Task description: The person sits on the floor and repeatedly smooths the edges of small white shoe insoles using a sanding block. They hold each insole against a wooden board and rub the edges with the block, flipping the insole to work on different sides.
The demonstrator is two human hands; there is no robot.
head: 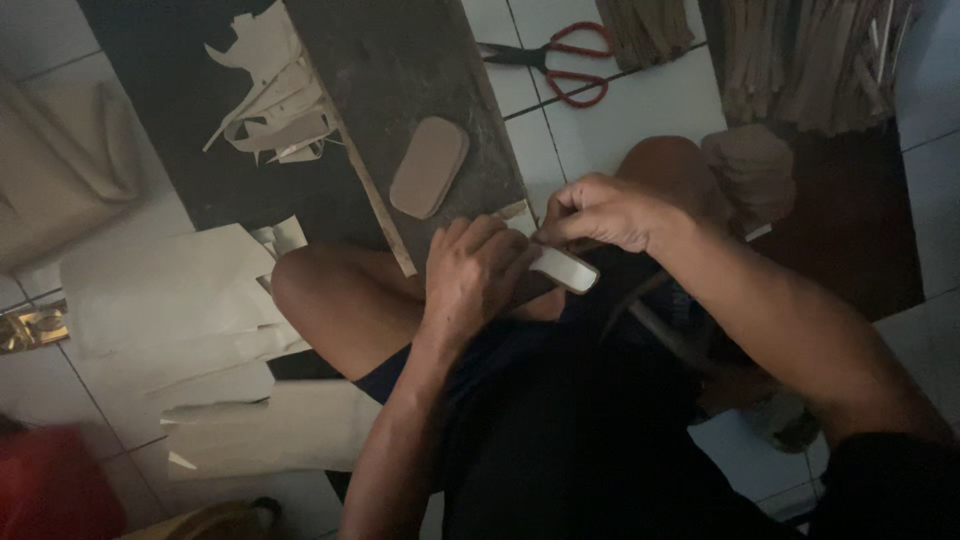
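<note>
Sitting on a tiled floor, a person works over the lap in dim light, seen from the head camera. At far left lie pale cut sheets spread on the tiles, with a red object in the lower corner. Above them, curled pale offcuts rest on a dark mat. A dark wooden board runs from the top of the view down to the knees; an oval brown piece lies flat on it, well apart from the hands. At centre, the left hand is curled, its grip narrow and pressing down on the near end of a small pale rounded strip, which sits at the board's lower edge over the lap. Just to the right, the right hand pinches the strip's upper edge between thumb and fingertips, its grip closed on it; the two hands touch the same piece. Further right, red-handled scissors lie on the tiles near the top, and a stack of brown oval pieces stands beside the right knee. Bundles of tan strips fill the upper right corner.
</note>
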